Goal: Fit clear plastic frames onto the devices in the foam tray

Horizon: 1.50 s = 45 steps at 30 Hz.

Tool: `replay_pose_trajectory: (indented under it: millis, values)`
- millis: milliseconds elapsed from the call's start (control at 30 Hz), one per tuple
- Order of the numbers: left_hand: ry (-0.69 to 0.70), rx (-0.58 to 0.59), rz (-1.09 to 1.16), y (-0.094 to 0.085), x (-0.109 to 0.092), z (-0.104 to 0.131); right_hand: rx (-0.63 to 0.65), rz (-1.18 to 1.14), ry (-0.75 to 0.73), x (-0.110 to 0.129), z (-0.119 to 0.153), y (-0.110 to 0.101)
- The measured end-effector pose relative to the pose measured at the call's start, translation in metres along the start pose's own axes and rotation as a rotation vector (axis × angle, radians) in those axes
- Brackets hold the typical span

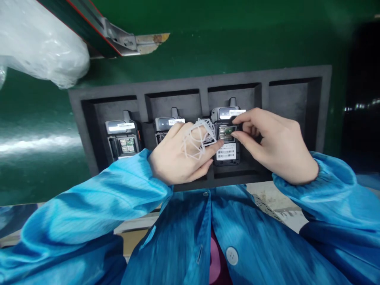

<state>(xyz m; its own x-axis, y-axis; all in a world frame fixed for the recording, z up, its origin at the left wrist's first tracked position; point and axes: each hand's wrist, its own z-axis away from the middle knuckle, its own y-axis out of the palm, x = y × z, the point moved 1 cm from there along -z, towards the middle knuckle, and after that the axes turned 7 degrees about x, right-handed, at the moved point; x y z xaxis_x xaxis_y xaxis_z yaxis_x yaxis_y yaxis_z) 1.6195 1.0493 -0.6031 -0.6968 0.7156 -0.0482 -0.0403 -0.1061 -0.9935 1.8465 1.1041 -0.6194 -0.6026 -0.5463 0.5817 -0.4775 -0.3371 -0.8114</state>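
Several thin white frames [198, 138], like rubber gaskets, lie in a tangled bunch over the fingers of my left hand [181, 154], which is closed on them. Its forefinger tip touches a black handheld radio [227, 158] with a stub antenna, a label and an open back recess showing card slots and a green board. At the recess's right edge, my right hand [267, 138] touches the radio with thumb and forefinger tips slightly apart; its other fingers are curled. A second radio [166, 123] is partly hidden behind my left hand. A third radio [126, 138] lies farther left, its recess showing.
The radios lie in compartments of a dark foam tray [325, 91], on a green work surface [225, 47]. Clear plastic wrapping [44, 43] is at the upper left. A metal rail with a bracket [121, 37] stands behind the tray.
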Motion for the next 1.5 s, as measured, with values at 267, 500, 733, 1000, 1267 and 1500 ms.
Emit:
replay_pose_trajectory:
  millis: [267, 500, 733, 1000, 1267, 1500]
  values:
    - [0.003, -0.07, -0.042, -0.002, -0.003, 0.001, -0.09, 0.292, -0.192, -0.003, 0.033, 0.001]
    - [-0.003, -0.092, -0.084, -0.001, -0.005, 0.0, -0.088, 0.511, -0.25, -0.007, 0.036, 0.014]
    - [-0.026, -0.06, -0.103, -0.003, -0.008, -0.004, -0.1, 0.491, -0.16, -0.002, 0.038, 0.013]
    - [-0.136, -0.003, -0.116, -0.001, -0.009, -0.01, -0.065, 0.567, -0.077, -0.001, 0.029, 0.015]
    - [-0.071, -0.076, -0.147, 0.0, -0.008, -0.008, -0.086, 0.502, -0.12, 0.0, 0.034, 0.015]
    - [-0.009, -0.073, -0.164, 0.0, -0.008, -0.01, -0.047, 0.47, -0.121, 0.008, 0.042, 0.023]
